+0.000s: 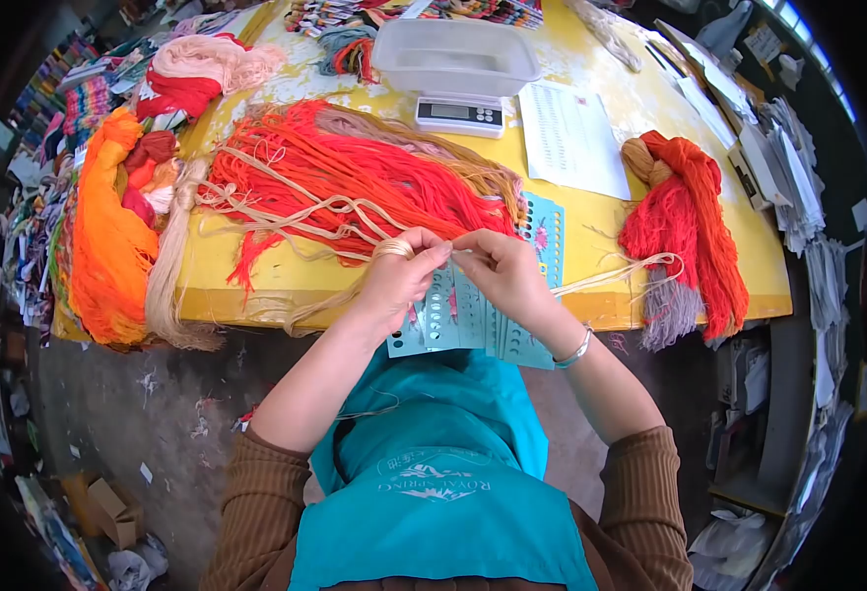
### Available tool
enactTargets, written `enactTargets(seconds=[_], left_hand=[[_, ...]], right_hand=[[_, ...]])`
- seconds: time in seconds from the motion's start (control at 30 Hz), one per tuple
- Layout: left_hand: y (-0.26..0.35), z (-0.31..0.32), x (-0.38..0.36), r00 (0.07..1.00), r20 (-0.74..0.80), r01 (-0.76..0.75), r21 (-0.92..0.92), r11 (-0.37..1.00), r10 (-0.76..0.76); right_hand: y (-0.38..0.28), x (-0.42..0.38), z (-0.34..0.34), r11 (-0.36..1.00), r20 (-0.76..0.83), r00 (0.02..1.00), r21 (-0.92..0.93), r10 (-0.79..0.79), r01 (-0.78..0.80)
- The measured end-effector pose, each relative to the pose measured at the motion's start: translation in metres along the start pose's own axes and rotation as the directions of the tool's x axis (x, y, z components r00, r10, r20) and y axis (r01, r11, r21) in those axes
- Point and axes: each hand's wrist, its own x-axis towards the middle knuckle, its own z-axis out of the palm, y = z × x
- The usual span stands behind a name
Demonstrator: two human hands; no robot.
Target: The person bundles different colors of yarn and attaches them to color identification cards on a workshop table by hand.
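My left hand [401, 286] is closed in a pinch, with pale beige thread [391, 248] looped around its fingers. Fingertip to fingertip with it, my right hand [502, 273] also pinches at the thread; the exact point between the fingers is too small to make out. A cream strand [616, 273] runs out to the right beyond my right hand. Below both hands, light-blue cards with punched holes [441, 313] overhang the table's front edge. Another punched card [544, 236] lies behind my right hand. Just beyond my left hand spreads a pile of red thread skeins [355, 182].
Orange skeins [113, 241] and a beige hank [169, 266] hang over the left edge of the yellow table [591, 222]. Red and grey skeins [685, 231] lie right. At the back are a scale [459, 115] with a plastic tub [453, 54] and a printed sheet [571, 138].
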Motion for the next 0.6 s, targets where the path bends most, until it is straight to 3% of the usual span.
enactTargets(seconds=[0.03, 0.07, 0.13, 0.17, 0.3, 0.37, 0.6], left_hand=[[-0.001, 0.002, 0.001, 1.000, -0.001, 0.000, 0.001, 1.000, 0.000], [-0.001, 0.004, 0.003, 0.997, -0.074, -0.007, 0.047, 0.999, 0.010], [0.001, 0.004, 0.002, 0.989, -0.145, -0.011, 0.095, 0.995, 0.025], [0.003, 0.003, 0.001, 0.986, -0.167, 0.003, 0.090, 0.996, 0.012], [0.008, 0.008, -0.007, 0.968, -0.210, 0.157, 0.071, 0.985, -0.139], [0.007, 0.010, -0.007, 0.964, -0.212, 0.177, 0.046, 0.983, -0.164], [0.001, 0.011, 0.008, 0.965, -0.112, 0.240, 0.029, 0.970, -0.235]], right_hand=[[0.000, 0.000, 0.001, 0.980, -0.112, 0.987, -0.176, -0.113, 0.092], [0.004, 0.003, 0.001, 0.980, -0.111, 0.987, -0.175, -0.113, 0.092], [0.021, 0.013, -0.001, 0.996, -0.273, 0.962, -0.084, -0.007, -0.017], [0.027, 0.017, -0.007, 0.986, -0.239, 0.968, -0.122, 0.078, -0.110], [0.058, 0.017, -0.001, 0.994, -0.207, 0.978, -0.096, 0.036, -0.057], [0.052, 0.014, -0.001, 0.980, -0.179, 0.983, -0.191, 0.024, -0.059], [0.050, 0.014, -0.005, 0.975, -0.165, 0.985, -0.203, 0.052, -0.085]])
